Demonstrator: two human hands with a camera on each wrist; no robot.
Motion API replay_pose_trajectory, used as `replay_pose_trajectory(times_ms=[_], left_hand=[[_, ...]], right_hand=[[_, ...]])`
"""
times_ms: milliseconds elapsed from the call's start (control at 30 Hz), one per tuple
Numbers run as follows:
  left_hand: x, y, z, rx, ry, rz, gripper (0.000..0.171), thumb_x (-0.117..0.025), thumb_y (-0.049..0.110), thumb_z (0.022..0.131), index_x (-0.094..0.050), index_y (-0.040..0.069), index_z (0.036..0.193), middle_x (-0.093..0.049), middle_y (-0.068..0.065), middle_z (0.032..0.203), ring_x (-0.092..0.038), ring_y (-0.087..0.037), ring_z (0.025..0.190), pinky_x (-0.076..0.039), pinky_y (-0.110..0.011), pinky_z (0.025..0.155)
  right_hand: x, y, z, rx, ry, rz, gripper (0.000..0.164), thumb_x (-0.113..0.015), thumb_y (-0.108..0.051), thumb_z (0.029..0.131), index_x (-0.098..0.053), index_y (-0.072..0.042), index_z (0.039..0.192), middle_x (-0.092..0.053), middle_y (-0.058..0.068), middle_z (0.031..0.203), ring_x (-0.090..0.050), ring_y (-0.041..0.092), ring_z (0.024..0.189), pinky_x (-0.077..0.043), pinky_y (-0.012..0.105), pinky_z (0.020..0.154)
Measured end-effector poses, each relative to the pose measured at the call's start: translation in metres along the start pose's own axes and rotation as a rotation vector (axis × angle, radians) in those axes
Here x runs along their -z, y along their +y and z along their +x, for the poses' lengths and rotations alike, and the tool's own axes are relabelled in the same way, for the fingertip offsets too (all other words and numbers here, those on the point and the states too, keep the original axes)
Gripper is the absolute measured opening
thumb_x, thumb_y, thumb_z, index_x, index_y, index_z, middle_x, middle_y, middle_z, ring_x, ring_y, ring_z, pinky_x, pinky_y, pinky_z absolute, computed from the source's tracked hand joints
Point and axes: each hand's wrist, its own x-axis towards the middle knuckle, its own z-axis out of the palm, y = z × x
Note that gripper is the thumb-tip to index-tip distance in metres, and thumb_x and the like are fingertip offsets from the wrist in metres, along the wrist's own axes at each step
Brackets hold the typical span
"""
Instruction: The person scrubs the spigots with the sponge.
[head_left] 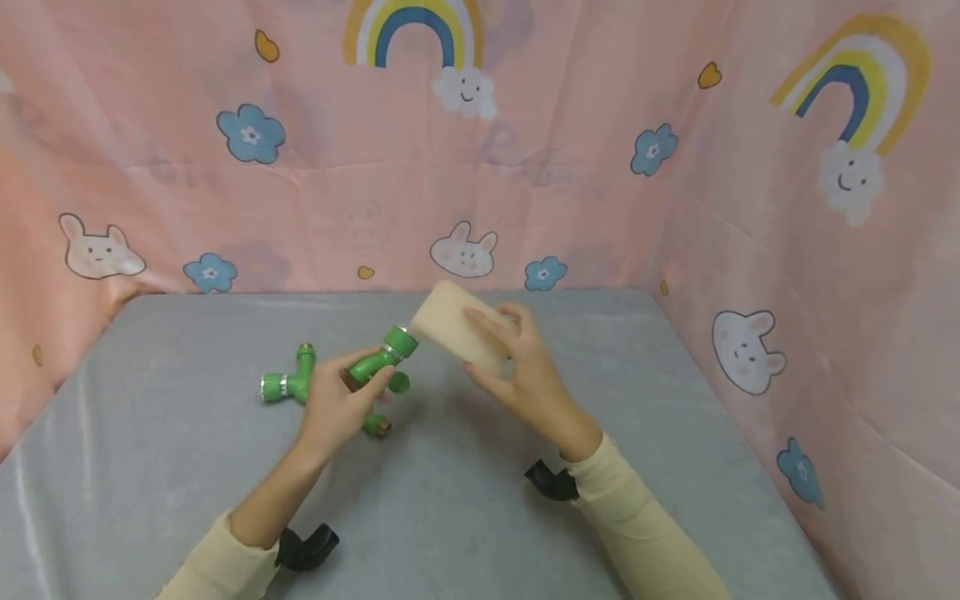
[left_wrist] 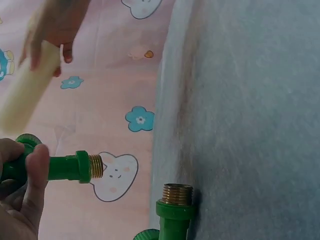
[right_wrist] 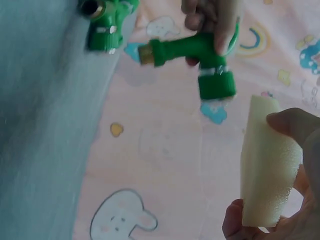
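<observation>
My left hand [head_left: 333,408] grips a green Y-shaped hose connector [head_left: 367,367], thumb and fingers around its body. One arm of the connector ends in a ribbed collar; another carries a brass male thread, plain in the left wrist view [left_wrist: 96,166]. A cream sponge block [head_left: 450,321] is pinched by my right hand [head_left: 540,387], thumb on one broad side and fingers on the other. In the head view the sponge's left corner is right at the ribbed collar; in the right wrist view the sponge [right_wrist: 265,165] appears apart from the connector [right_wrist: 212,55].
A second green connector [head_left: 302,382] with a collar and brass thread lies on the grey cloth-covered table [head_left: 465,517], left of my left hand. Pink printed curtains [head_left: 322,208] stand behind and beside the table. Black curved pieces [head_left: 307,550] sit at both sleeve cuffs.
</observation>
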Motion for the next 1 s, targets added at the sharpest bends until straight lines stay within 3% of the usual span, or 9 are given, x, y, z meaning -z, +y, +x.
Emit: replay_pose_trajectory(times_ms=[167, 400, 533, 700, 767, 867, 900, 1000], left_hand=[[-0.005, 0.000, -0.002, -0.062, 0.036, 0.096, 0.032, -0.071, 0.008, 0.094, -0.068, -0.003, 0.124, -0.077, -0.019, 0.095, -0.075, -0.017, 0.072, -0.061, -0.027, 0.062], [-0.004, 0.002, -0.004, -0.027, 0.076, 0.171, 0.032, -0.073, 0.003, 0.091, -0.069, 0.000, 0.123, -0.075, -0.020, 0.109, -0.074, -0.027, 0.083, -0.057, -0.016, 0.065], [-0.002, 0.000, -0.002, -0.037, 0.029, 0.171, 0.033, -0.074, 0.002, 0.089, -0.070, 0.000, 0.122, -0.074, -0.019, 0.112, -0.071, -0.022, 0.084, -0.058, -0.019, 0.067], [0.001, -0.001, 0.001, 0.026, -0.060, 0.012, 0.033, -0.069, 0.007, 0.094, -0.067, -0.001, 0.126, -0.072, -0.021, 0.120, -0.064, -0.002, 0.071, -0.055, -0.017, 0.062], [0.002, -0.001, 0.003, 0.077, -0.101, -0.093, 0.035, -0.063, 0.013, 0.100, -0.064, -0.003, 0.131, -0.068, -0.022, 0.129, -0.066, 0.005, 0.076, -0.058, -0.017, 0.071], [0.004, 0.000, 0.003, 0.145, -0.135, -0.223, 0.039, -0.054, 0.020, 0.106, -0.058, -0.005, 0.136, -0.060, -0.023, 0.141, -0.070, 0.004, 0.090, -0.059, -0.020, 0.087], [0.004, 0.001, 0.003, 0.165, -0.142, -0.261, 0.040, -0.051, 0.019, 0.107, -0.056, -0.007, 0.137, -0.057, -0.023, 0.145, -0.070, 0.003, 0.103, -0.057, -0.024, 0.096], [0.005, 0.004, 0.003, 0.229, -0.123, -0.316, 0.040, -0.054, 0.011, 0.105, -0.053, -0.007, 0.141, -0.047, -0.020, 0.154, -0.070, 0.002, 0.103, -0.058, -0.028, 0.095]], right_hand=[[-0.008, -0.007, -0.004, 0.086, -0.055, -0.021, 0.065, -0.081, -0.019, 0.085, -0.056, -0.020, 0.145, -0.047, 0.025, 0.136, -0.059, 0.037, 0.109, -0.059, 0.040, 0.078], [-0.005, 0.001, -0.001, -0.105, 0.017, -0.006, 0.065, -0.080, -0.015, 0.085, -0.056, -0.019, 0.145, -0.044, 0.023, 0.139, -0.057, 0.039, 0.110, -0.059, 0.044, 0.074], [-0.007, -0.006, -0.003, -0.064, -0.025, 0.069, 0.063, -0.078, -0.016, 0.086, -0.056, -0.018, 0.145, -0.044, 0.024, 0.139, -0.058, 0.037, 0.108, -0.058, 0.037, 0.075], [-0.020, -0.019, -0.008, 0.002, -0.083, 0.089, 0.064, -0.080, -0.015, 0.085, -0.056, -0.018, 0.145, -0.045, 0.024, 0.139, -0.060, 0.037, 0.110, -0.060, 0.041, 0.075], [-0.021, -0.021, -0.009, 0.004, -0.064, 0.077, 0.064, -0.080, -0.015, 0.085, -0.057, -0.018, 0.144, -0.045, 0.025, 0.139, -0.060, 0.037, 0.110, -0.060, 0.042, 0.074], [-0.021, -0.022, -0.010, 0.003, -0.036, 0.062, 0.064, -0.081, -0.015, 0.083, -0.058, -0.018, 0.143, -0.046, 0.025, 0.137, -0.060, 0.037, 0.110, -0.059, 0.039, 0.075], [-0.022, -0.022, -0.011, 0.006, -0.032, 0.055, 0.064, -0.082, -0.015, 0.083, -0.058, -0.018, 0.143, -0.047, 0.025, 0.137, -0.060, 0.037, 0.109, -0.058, 0.039, 0.075], [-0.023, -0.021, -0.012, 0.017, -0.029, 0.031, 0.065, -0.083, -0.016, 0.082, -0.059, -0.018, 0.142, -0.049, 0.025, 0.135, -0.061, 0.036, 0.108, -0.059, 0.039, 0.075]])
